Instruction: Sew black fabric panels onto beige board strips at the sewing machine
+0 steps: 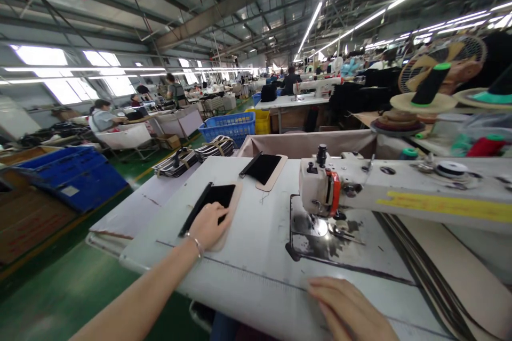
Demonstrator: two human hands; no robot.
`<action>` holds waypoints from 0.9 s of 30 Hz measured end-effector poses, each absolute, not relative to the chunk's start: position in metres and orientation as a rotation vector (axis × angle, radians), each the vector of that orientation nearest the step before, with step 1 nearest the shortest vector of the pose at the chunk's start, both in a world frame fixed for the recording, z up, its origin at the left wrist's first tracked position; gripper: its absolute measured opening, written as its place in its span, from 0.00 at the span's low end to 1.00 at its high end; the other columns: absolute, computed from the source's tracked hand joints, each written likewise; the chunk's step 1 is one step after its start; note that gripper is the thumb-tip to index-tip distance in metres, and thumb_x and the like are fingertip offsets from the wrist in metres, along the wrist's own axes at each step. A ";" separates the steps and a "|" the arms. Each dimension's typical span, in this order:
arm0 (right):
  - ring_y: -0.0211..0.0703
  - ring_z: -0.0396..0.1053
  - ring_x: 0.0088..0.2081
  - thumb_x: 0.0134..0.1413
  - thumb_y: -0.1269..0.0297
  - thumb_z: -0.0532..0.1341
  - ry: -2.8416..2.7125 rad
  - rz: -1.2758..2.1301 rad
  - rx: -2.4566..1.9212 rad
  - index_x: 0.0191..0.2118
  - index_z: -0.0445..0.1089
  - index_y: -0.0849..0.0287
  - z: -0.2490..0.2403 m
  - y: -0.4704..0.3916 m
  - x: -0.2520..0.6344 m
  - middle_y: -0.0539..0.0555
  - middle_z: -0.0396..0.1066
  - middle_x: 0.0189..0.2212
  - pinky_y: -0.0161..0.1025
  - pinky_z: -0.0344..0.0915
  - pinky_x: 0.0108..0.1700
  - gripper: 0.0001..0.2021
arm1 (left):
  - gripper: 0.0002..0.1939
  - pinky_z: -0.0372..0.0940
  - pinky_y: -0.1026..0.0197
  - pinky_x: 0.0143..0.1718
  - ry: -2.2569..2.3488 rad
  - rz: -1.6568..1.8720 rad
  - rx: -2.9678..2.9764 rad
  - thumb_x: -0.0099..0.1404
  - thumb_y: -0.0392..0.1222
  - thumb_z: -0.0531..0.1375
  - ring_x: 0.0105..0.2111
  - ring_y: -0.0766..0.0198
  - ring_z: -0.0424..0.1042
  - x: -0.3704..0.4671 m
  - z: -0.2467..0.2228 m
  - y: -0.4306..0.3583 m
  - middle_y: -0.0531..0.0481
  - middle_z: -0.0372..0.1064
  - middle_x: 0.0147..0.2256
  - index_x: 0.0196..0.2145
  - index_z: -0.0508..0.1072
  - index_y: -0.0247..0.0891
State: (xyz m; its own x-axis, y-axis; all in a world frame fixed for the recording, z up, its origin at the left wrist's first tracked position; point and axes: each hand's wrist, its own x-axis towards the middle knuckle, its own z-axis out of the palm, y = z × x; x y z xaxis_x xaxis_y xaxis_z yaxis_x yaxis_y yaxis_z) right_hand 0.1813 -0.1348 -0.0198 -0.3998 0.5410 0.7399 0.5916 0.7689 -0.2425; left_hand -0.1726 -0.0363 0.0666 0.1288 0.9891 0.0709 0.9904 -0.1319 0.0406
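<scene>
My left hand (211,224) is on a flat black panel with a beige border (236,197), at the left of the white sewing table (256,234). Its fingers are bent, with the tips pressed on the panel, and they cover part of it. A dark strip (196,208) runs along the panel's left edge. Behind it lies a second, similar black and beige panel (264,169). Low in the picture, my right hand (348,306) hovers over or rests on the table's front part, fingers stretched out, holding nothing visible. The sewing machine head (320,186) stands beyond it.
Long beige and dark strips (432,266) lie under the machine arm at the right. Bundled striped pieces (216,146) sit past the table's left edge. Thread cones (432,85) and a fan (444,64) stand at right. A blue crate (228,127) and co-workers are farther back.
</scene>
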 end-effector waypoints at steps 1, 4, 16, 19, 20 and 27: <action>0.35 0.75 0.45 0.60 0.68 0.58 -2.139 -0.065 -0.841 0.47 0.72 0.51 -0.020 -0.134 0.170 0.50 0.76 0.45 0.26 0.74 0.46 0.11 | 0.15 0.60 0.54 0.55 -2.013 -0.128 -2.433 0.70 0.45 0.56 0.48 0.56 0.66 -0.156 0.064 -0.055 0.45 0.69 0.47 0.51 0.76 0.42; 0.39 0.72 0.51 0.58 0.66 0.58 -2.311 -0.213 -0.739 0.55 0.68 0.54 -0.023 -0.135 0.138 0.51 0.71 0.54 0.34 0.75 0.48 0.18 | 0.18 0.62 0.59 0.55 -1.932 -0.196 -2.726 0.64 0.38 0.62 0.49 0.59 0.66 -0.119 0.054 -0.109 0.48 0.68 0.48 0.52 0.74 0.46; 0.41 0.70 0.51 0.66 0.64 0.52 -2.221 -0.168 -0.858 0.53 0.69 0.57 -0.025 -0.152 0.109 0.47 0.72 0.53 0.46 0.67 0.52 0.15 | 0.18 0.52 0.54 0.66 -1.222 -0.048 -3.194 0.71 0.33 0.53 0.62 0.58 0.59 -0.145 0.054 -0.148 0.44 0.62 0.60 0.57 0.68 0.37; 0.43 0.70 0.50 0.66 0.64 0.52 -2.186 -0.103 -0.876 0.49 0.70 0.56 -0.025 -0.150 0.100 0.48 0.73 0.51 0.46 0.65 0.52 0.12 | 0.17 0.61 0.62 0.60 -1.578 -0.422 -3.041 0.72 0.32 0.48 0.55 0.63 0.68 -0.150 0.052 -0.150 0.47 0.69 0.54 0.54 0.68 0.40; 0.43 0.70 0.49 0.66 0.64 0.52 -2.165 -0.074 -0.883 0.47 0.71 0.56 -0.027 -0.150 0.097 0.48 0.74 0.50 0.46 0.65 0.53 0.12 | 0.17 0.62 0.64 0.58 -1.709 -0.500 -2.982 0.73 0.33 0.47 0.53 0.64 0.69 -0.150 0.051 -0.150 0.49 0.70 0.52 0.54 0.68 0.42; 0.39 0.70 0.44 0.70 0.66 0.47 -1.995 -0.189 -0.702 0.35 0.72 0.59 -0.036 -0.154 0.127 0.50 0.76 0.38 0.39 0.64 0.51 0.18 | 0.12 0.62 0.60 0.56 -1.433 -0.411 -3.289 0.72 0.34 0.49 0.50 0.61 0.68 -0.112 0.060 -0.154 0.49 0.70 0.49 0.50 0.67 0.40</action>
